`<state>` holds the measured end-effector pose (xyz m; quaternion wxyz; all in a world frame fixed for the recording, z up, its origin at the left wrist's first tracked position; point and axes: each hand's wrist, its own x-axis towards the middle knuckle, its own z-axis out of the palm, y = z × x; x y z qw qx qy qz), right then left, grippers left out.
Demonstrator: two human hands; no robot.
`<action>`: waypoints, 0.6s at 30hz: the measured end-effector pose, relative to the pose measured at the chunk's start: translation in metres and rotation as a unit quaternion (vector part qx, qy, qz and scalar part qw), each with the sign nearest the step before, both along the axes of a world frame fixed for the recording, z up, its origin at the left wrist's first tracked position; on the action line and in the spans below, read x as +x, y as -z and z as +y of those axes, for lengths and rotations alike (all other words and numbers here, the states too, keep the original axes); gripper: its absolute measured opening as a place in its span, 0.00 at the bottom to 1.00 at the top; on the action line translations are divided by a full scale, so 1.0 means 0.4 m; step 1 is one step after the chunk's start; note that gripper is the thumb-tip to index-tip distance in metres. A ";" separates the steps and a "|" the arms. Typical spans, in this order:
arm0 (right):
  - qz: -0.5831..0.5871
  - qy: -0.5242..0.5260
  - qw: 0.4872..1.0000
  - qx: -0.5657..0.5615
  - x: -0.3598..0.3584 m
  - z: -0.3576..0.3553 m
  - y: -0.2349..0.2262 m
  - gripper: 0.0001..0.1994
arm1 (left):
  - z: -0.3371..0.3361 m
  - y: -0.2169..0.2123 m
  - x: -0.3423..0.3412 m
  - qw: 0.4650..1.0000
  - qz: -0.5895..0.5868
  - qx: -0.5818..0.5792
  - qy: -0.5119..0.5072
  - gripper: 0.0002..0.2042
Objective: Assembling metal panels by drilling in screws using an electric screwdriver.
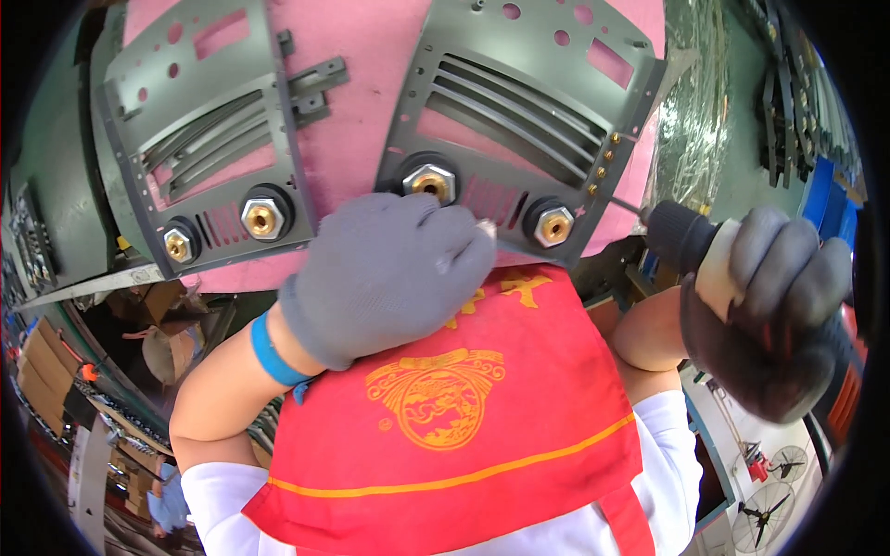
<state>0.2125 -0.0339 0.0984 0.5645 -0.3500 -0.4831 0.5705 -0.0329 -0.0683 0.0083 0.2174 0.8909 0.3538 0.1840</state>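
Toward the upper left of the frame, a grey metal panel point(199, 130) is lying on a pink mat point(348, 83), showing slotted vents and two brass hex fittings point(262, 219) near its lower edge. Just right of it, a second grey panel point(528, 102) of the same kind is lying on the same mat, with one brass fitting point(429, 181) at its lower left and another point(553, 224) at its lower right.

At centre frame, my left hand point(385, 273), in a grey glove with a blue band at the wrist, is resting on the lower edge of this second panel, fingers curled loosely together and touching just below the left fitting. Whether it is pinching anything small, I cannot tell.

Below the hands, a red cloth with a yellow emblem point(436, 408) is covering my front.

At the right of the frame, my right hand point(769, 310), in a darker glove, is wrapping tight around a power screwdriver point(691, 241), its thin bit pointing left and reaching the panel's right edge beside a row of small brass studs point(603, 162).
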 end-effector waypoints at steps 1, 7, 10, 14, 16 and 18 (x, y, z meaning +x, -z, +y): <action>0.016 -0.003 1.000 0.008 -0.005 0.005 -0.013 0.11 | -0.001 -0.005 0.012 1.000 -0.013 0.001 -0.023 0.13; 0.077 -0.051 0.991 0.092 -0.057 0.137 -0.099 0.09 | 0.080 -0.064 0.051 0.880 -0.313 -0.300 -0.196 0.08; 0.096 -0.050 0.987 0.115 -0.130 0.209 -0.145 0.07 | 0.066 -0.079 -0.028 0.663 -0.477 -0.532 -0.223 0.13; -0.117 0.062 0.981 0.141 -0.310 0.263 -0.099 0.15 | 0.028 -0.102 -0.136 0.552 -0.544 -0.586 -0.237 0.19; -0.106 -0.044 0.985 0.125 -0.362 0.289 -0.098 0.15 | 0.008 -0.081 -0.171 0.559 -0.559 -0.568 -0.231 0.19; -0.107 -0.110 0.980 0.127 -0.431 0.292 -0.090 0.15 | 0.001 -0.069 -0.194 0.562 -0.579 -0.533 -0.254 0.18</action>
